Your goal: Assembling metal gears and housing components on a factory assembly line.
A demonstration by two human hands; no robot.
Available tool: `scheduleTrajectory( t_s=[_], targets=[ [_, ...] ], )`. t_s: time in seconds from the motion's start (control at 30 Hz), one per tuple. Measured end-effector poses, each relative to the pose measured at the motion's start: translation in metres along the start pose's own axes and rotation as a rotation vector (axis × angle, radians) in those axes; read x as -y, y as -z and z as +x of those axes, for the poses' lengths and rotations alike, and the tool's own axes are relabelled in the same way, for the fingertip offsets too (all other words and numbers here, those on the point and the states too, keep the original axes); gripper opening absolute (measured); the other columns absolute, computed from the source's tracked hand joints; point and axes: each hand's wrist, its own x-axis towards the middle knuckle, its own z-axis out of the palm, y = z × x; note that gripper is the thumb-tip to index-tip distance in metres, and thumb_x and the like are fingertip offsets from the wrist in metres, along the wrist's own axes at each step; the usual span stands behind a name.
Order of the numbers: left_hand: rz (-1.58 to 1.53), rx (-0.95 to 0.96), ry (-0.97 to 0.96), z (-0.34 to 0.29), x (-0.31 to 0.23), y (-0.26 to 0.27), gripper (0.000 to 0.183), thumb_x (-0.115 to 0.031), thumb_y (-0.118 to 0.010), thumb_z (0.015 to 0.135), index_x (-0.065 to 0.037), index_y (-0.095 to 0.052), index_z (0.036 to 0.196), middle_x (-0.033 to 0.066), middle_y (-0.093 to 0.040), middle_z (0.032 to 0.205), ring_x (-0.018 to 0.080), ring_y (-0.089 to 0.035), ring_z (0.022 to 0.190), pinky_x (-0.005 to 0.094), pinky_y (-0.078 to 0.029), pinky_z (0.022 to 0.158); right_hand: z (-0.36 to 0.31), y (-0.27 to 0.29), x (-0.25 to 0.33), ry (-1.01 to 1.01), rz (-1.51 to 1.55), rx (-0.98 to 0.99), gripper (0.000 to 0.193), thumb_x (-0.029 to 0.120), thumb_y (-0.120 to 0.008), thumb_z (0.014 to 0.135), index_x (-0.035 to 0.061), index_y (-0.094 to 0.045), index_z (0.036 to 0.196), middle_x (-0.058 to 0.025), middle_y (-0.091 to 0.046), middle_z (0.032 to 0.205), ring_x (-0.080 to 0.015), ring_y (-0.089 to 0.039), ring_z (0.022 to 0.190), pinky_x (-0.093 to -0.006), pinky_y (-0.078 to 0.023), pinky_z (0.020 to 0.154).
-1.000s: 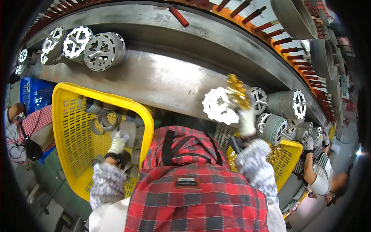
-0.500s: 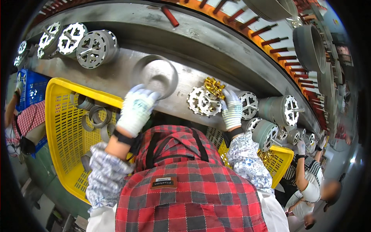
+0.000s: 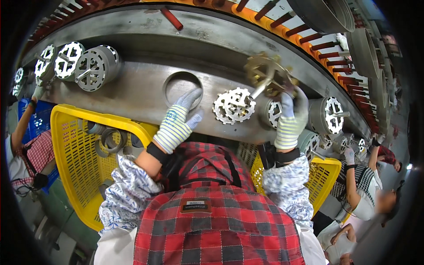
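Note:
Both my hands wear pale striped gloves. My left hand [image 3: 176,121] rests its stretched fingers over the near rim of a grey metal ring [image 3: 168,96], with the thumb apart. The ring lies on the steel bench [image 3: 141,77]. To the right of it, silver toothed wheels [image 3: 234,106] lie stacked. Above and right of them, my right hand [image 3: 292,117] is closed on a brass-coloured toothed wheel [image 3: 265,73] with spokes and a pale shaft. The wheel is raised, tilted and smeared by motion. My fingertips are partly hidden behind it.
Assembled drums [image 3: 98,68] stand at the left; more drums [image 3: 324,117] stand at the right. A yellow basket [image 3: 66,176] with grey rings is left of me, and another yellow basket [image 3: 327,176] is right. Red rods [image 3: 309,37] line the far orange rail. Co-workers are on both sides.
The ring has come to rest on the bench, and my left hand's fingers now reach over its rim. My right hand has lifted the brass-coloured wheel off the silver wheels, up and right.

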Motion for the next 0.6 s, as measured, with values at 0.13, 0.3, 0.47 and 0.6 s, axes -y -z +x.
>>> scheduleTrajectory(
  t_s=[0.13,0.3,0.47,0.6],
  targets=[
    [-0.841,-0.027,0.288,-0.012,-0.016,-0.003,0.061,-0.02,-0.059,0.093,-0.002,-0.027,0.142,0.0136,-0.05,0.127,0.0214,-0.05,0.117,0.0339,-0.041,0.1,-0.033,-0.048,-0.004,-0.377,0.297,0.582,0.047,0.023,-0.061,0.09,-0.0014,-0.05,0.128,-0.0107,-0.06,0.111,-0.0146,-0.055,0.1,-0.0275,-0.045,0.088],
    [-0.992,-0.204,0.514,-0.016,-0.013,0.017,0.057,-0.016,-0.058,0.093,-0.004,-0.03,0.141,0.0107,-0.052,0.124,0.015,-0.056,0.107,0.0261,-0.046,0.092,-0.079,-0.089,-0.003,0.1,-0.08,0.605,0.065,0.014,-0.063,0.079,0.0052,-0.038,0.139,-0.0264,-0.039,0.136,-0.0328,-0.049,0.118,-0.0398,-0.045,0.093],
    [-1.043,-0.088,0.559,-0.018,0.003,0.039,0.054,-0.008,-0.055,0.092,-0.005,-0.032,0.141,0.012,-0.051,0.126,0.0164,-0.053,0.112,0.0272,-0.045,0.094,-0.063,-0.151,-0.003,0.625,-0.189,0.573,0.05,0.023,-0.073,0.067,0.0108,-0.057,0.113,-0.0301,-0.045,0.127,-0.0504,-0.048,0.111,-0.0527,-0.042,0.092],
    [-0.607,-0.354,0.315,-0.005,0.067,0.025,0.057,-0.019,-0.057,0.093,-0.004,-0.033,0.142,0.0153,-0.048,0.13,0.0188,-0.048,0.117,0.0276,-0.041,0.097,-0.051,-0.193,-0.019,0.618,-0.236,0.504,0.024,0.019,-0.064,0.078,0.0075,-0.064,0.098,-0.0208,-0.059,0.117,-0.0424,-0.051,0.113,-0.0512,-0.039,0.096]
  ],
)
